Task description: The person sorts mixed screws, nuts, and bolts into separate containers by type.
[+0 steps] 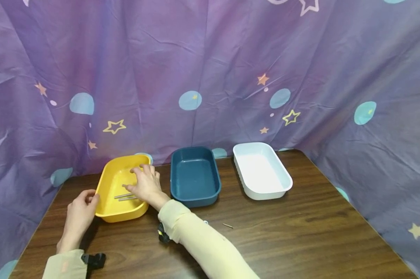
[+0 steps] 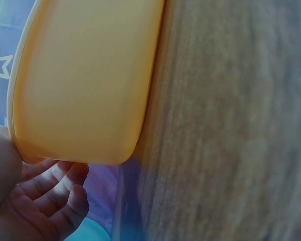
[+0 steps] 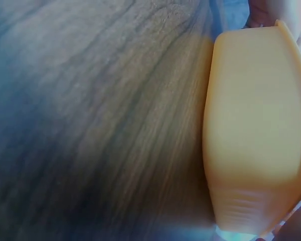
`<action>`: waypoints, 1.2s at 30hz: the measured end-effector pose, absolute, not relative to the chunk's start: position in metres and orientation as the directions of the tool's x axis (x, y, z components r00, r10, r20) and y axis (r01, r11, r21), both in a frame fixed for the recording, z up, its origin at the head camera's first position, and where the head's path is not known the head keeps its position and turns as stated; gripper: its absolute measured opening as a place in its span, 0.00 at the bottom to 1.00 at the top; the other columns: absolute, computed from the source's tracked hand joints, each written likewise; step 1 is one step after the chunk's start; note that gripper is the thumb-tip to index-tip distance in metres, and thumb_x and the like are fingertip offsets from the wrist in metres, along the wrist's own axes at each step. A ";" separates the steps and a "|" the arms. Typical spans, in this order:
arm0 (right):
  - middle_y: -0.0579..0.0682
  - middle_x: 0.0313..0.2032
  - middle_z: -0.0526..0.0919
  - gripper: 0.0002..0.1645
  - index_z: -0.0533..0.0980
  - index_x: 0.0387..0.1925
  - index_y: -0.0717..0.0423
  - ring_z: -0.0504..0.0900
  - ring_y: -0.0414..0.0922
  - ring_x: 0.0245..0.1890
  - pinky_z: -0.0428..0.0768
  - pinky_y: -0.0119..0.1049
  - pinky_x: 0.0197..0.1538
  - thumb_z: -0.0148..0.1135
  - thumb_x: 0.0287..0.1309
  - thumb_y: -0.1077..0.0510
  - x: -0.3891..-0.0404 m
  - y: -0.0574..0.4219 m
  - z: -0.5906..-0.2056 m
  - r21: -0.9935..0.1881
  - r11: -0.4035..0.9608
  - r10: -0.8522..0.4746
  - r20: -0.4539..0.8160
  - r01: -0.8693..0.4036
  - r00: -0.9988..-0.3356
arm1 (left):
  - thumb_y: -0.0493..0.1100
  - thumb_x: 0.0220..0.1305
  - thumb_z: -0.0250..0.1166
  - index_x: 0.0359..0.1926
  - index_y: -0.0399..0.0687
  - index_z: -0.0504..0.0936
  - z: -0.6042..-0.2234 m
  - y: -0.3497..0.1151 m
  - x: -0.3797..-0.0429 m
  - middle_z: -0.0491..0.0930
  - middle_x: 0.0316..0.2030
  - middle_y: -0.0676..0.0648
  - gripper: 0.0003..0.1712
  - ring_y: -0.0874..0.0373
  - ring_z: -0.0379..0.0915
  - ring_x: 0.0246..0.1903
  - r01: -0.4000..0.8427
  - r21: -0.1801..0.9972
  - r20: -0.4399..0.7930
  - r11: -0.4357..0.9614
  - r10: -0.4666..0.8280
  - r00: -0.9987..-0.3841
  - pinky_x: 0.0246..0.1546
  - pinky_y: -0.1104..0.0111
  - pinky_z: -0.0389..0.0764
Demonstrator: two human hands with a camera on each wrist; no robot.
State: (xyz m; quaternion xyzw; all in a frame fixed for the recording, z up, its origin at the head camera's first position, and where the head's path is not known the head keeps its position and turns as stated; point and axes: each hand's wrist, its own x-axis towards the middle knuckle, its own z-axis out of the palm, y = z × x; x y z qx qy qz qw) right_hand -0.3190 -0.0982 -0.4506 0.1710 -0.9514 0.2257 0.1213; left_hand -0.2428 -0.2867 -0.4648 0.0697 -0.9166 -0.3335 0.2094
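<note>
Two metal rods (image 1: 127,198) lie inside the yellow tray (image 1: 122,216), under the right hand (image 1: 148,184).

The rods rest side by side toward the tray's near end, their long axes running roughly across its width — just on the near side of the right thumb, their right ends hidden beneath that hand. The right hand is the nearer one; its fingers are spread apart above the tray floor, with nothing visibly gripped. The left hand (image 1: 79,215) grips the tray's left rim between thumb and fingers. Right of the tray stand a blue tray (image 1: 196,202) and, farther off, a white tray (image 1: 270,196).
</note>
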 end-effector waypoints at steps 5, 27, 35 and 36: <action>0.44 0.63 0.69 0.30 0.76 0.57 0.36 0.62 0.43 0.63 0.64 0.40 0.57 0.68 0.53 0.35 -0.316 -0.094 -0.447 -0.393 0.831 -0.281 0.314 -0.394 -0.907 | 0.42 0.69 0.54 0.50 0.30 0.78 -0.463 -0.286 -0.242 0.81 0.32 0.36 0.18 0.42 0.76 0.32 0.010 0.638 0.333 0.770 -0.264 -0.905 0.32 0.57 0.71; 0.46 0.61 0.71 0.23 0.77 0.55 0.41 0.66 0.45 0.59 0.67 0.38 0.55 0.66 0.58 0.45 -0.285 -0.065 -0.414 -0.447 0.708 -0.430 0.339 -0.546 -0.836 | 0.43 0.70 0.53 0.51 0.31 0.77 -0.463 -0.287 -0.244 0.80 0.35 0.35 0.19 0.42 0.76 0.34 -0.018 0.652 0.294 0.758 -0.274 -0.916 0.34 0.56 0.71; 0.46 0.56 0.74 0.19 0.78 0.52 0.44 0.70 0.43 0.54 0.69 0.34 0.51 0.66 0.58 0.50 -0.276 -0.032 -0.397 -0.365 0.668 -0.527 0.383 -0.649 -0.758 | 0.42 0.70 0.54 0.51 0.30 0.77 -0.462 -0.288 -0.245 0.81 0.34 0.35 0.18 0.40 0.77 0.33 0.017 0.644 0.327 0.765 -0.255 -0.910 0.33 0.55 0.71; 0.46 0.56 0.75 0.19 0.78 0.52 0.44 0.70 0.43 0.54 0.69 0.34 0.51 0.66 0.59 0.50 -0.275 -0.028 -0.396 -0.333 0.666 -0.548 0.389 -0.667 -0.741 | 0.42 0.70 0.54 0.51 0.30 0.77 -0.462 -0.289 -0.244 0.81 0.33 0.35 0.18 0.40 0.77 0.33 0.018 0.644 0.328 0.765 -0.255 -0.910 0.33 0.54 0.71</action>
